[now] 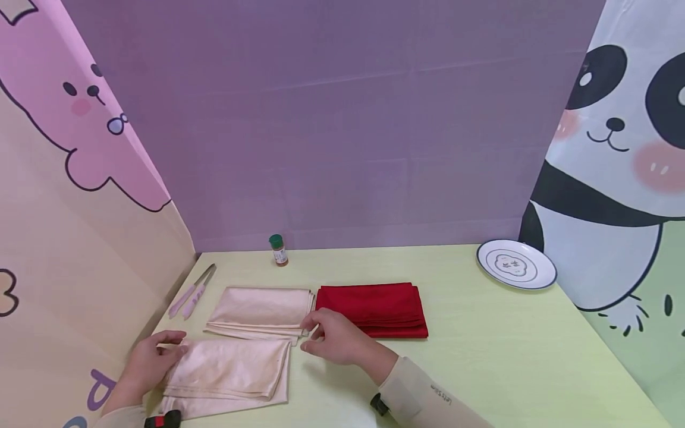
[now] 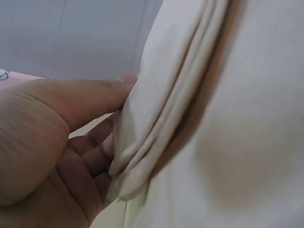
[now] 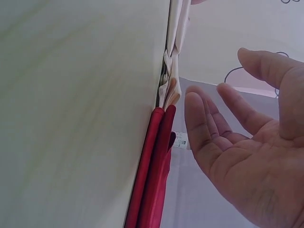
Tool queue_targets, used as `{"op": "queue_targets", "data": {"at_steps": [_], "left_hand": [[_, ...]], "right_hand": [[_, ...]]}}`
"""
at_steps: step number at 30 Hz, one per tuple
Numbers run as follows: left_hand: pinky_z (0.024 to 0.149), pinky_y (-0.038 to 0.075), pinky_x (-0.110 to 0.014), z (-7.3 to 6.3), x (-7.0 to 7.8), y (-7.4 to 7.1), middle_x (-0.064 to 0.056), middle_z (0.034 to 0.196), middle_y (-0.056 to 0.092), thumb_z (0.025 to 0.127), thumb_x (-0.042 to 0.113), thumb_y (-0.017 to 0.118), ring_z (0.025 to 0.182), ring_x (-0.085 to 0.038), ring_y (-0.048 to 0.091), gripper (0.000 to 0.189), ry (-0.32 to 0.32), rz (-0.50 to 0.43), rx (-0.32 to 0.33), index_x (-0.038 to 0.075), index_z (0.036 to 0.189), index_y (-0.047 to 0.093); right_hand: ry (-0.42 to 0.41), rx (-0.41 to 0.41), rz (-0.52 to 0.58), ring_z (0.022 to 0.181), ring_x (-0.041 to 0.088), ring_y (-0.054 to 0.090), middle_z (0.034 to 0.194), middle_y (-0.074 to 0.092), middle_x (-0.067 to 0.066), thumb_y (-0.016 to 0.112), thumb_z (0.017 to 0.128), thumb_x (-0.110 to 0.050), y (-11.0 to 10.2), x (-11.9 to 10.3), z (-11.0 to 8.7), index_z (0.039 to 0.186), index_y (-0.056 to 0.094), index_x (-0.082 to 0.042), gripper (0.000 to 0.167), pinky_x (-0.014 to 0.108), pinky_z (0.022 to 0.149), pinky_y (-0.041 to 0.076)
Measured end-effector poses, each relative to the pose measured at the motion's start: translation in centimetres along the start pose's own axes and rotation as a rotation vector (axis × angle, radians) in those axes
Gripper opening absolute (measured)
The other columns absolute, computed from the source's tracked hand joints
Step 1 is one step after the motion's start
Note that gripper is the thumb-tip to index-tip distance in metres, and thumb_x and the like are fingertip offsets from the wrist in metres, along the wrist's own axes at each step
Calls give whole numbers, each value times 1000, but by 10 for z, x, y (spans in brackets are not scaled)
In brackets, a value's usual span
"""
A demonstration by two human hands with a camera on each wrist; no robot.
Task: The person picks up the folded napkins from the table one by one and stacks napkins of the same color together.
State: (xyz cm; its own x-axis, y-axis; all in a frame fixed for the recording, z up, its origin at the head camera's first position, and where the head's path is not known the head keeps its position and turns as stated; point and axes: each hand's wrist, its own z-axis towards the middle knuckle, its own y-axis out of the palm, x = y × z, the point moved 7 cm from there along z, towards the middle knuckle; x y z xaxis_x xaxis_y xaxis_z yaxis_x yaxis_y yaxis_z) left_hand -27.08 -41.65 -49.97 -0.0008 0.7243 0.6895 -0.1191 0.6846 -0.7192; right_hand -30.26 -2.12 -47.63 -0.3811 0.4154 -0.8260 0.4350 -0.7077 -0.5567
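A folded cream cloth (image 1: pixel 225 368) lies at the front left, its top fold set back over a lower layer. At its far left corner my left hand (image 1: pixel 147 365) touches it, with a gap between thumb and index finger. The left wrist view shows the fingertips right at the stacked folds (image 2: pixel 175 90). My right hand (image 1: pixel 337 337) hovers with parted, loosely bent fingers, holding nothing. It overlaps the near left corner of a folded red cloth (image 1: pixel 374 306). Left of that red cloth lies a second folded cream cloth (image 1: pixel 262 306).
Tongs (image 1: pixel 194 294) with pale purple handles lie at the left table edge. A small green-capped bottle (image 1: pixel 279 252) stands near the back wall. At the back right is a white plate (image 1: pixel 495 261) with a dark rim. Printed panels enclose both sides.
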Motion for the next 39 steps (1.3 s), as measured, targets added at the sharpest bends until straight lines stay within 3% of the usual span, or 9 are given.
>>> {"op": "queue_targets", "data": {"at_steps": [5, 10, 22, 29, 39], "left_hand": [[70, 56, -25, -1, -4, 0, -18, 114, 72, 94, 18, 81, 86, -11, 71, 41, -20, -59, -31, -4, 127, 70], [75, 55, -26, -3, -8, 1, -15, 119, 73, 94, 27, 82, 94, -17, 67, 47, -60, -22, -81, -1, 130, 70], [63, 48, -28, -6, -3, 3, -8, 104, 71, 89, 20, 86, 71, -14, 54, 42, -11, 3, -74, -1, 123, 72], [65, 48, -28, -5, -1, 4, -7, 102, 73, 90, 20, 85, 74, -13, 55, 40, -7, 31, -90, -2, 121, 73], [63, 50, -27, -3, -6, 7, -3, 85, 68, 91, 17, 83, 72, -12, 59, 28, -43, -18, -88, 1, 113, 74]], "right_hand": [[13, -19, -11, 95, 11, 67, 116, 65, 8, 82, 92, -17, 1, 0, 0, 116, 70, -10, 27, 25, 82, 56], [15, -57, -29, 93, 9, 67, 114, 67, 7, 82, 92, -17, 4, 0, 0, 115, 70, -8, 28, 25, 79, 55], [7, -60, -40, 91, 9, 68, 112, 68, 8, 82, 91, -16, 4, -1, -2, 115, 71, -7, 28, 25, 78, 55], [29, -59, -36, 91, 9, 68, 111, 68, 6, 82, 92, -18, 3, 0, -1, 115, 70, -9, 28, 25, 78, 55], [26, -65, -44, 91, 8, 66, 110, 68, 5, 81, 93, -18, 3, 4, 0, 113, 70, -10, 25, 25, 78, 55]]}}
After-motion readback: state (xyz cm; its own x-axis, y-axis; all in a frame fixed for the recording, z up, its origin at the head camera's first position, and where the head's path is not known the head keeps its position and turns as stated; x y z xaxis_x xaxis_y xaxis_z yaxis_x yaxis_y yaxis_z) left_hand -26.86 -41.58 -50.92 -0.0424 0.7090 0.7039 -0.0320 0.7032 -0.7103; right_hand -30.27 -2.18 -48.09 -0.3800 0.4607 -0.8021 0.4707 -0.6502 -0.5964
